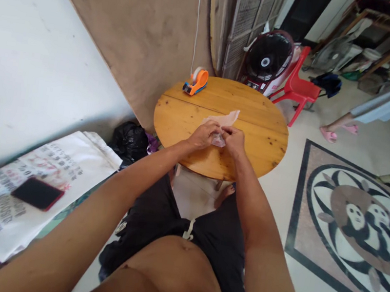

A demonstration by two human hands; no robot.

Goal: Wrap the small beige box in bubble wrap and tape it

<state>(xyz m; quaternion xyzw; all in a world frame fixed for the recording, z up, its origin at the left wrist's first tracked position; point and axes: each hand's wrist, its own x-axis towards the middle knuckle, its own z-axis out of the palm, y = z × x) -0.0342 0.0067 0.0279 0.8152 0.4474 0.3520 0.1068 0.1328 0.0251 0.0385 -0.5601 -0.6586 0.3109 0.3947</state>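
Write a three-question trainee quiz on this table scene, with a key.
1. True or false: both hands grip the clear plastic bag over the round wooden table.
2. Which item sits at the table's far edge? A) tape dispenser B) phone C) fan
3. Fill in: the dark phone lies on a printed white ____.

Key: 1 true: left hand and right hand pinch it. 2 A, the orange tape dispenser. 3 sack.
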